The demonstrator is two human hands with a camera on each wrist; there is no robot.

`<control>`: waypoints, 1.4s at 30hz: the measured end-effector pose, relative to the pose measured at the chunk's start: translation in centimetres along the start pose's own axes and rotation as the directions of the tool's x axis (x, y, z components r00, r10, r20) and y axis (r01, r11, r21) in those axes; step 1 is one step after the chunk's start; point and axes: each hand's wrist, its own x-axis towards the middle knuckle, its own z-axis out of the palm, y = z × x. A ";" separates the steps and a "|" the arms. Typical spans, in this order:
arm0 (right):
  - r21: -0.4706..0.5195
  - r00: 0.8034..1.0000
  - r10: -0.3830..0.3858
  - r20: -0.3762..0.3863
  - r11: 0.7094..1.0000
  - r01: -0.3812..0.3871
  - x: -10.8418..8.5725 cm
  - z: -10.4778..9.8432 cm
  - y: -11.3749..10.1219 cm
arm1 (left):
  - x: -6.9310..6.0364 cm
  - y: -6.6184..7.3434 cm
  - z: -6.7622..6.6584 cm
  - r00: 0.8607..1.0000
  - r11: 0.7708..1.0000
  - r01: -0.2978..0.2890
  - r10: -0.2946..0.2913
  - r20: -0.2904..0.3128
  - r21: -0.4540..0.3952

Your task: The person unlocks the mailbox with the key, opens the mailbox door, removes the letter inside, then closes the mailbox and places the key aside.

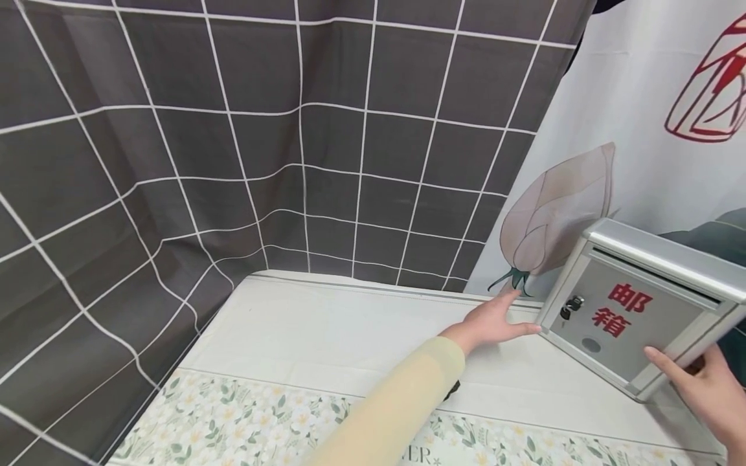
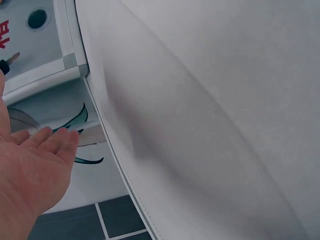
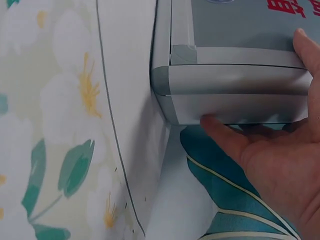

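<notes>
A grey metal mailbox with red characters on its front stands upright toward the right end of the surface, its lower left corner close to the far edge. The right hand grips its right side, thumb on the front and the other fingers reaching along the side toward the back. The left hand is at the mailbox's lower left corner, near the far edge, its fingers extended and thumb stretched toward the box; whether the thumb touches it, I cannot tell. Keys hang from the lock on the left of the front. A floral band runs along the surface's near edge; a dark gridded curtain hangs behind the far edge.
</notes>
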 end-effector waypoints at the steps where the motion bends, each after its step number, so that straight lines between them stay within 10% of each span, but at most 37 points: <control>1: 0.006 1.000 0.015 0.005 1.000 -0.015 0.0 0.0 0.0 | 0.0 0.0 0.0 1.000 1.000 0.000 0.000 -0.002 -0.002; 27: 0.110 0.982 0.173 0.076 0.977 -0.181 -1.1 0.0 0.2 | 0.3 0.1 0.3 0.999 0.994 -0.035 0.037 0.020 -0.101; 42: 0.108 0.980 0.136 0.148 0.982 -0.153 -1.3 0.4 0.0 | -0.5 -0.6 0.2 0.989 0.939 -0.102 0.131 0.068 -0.328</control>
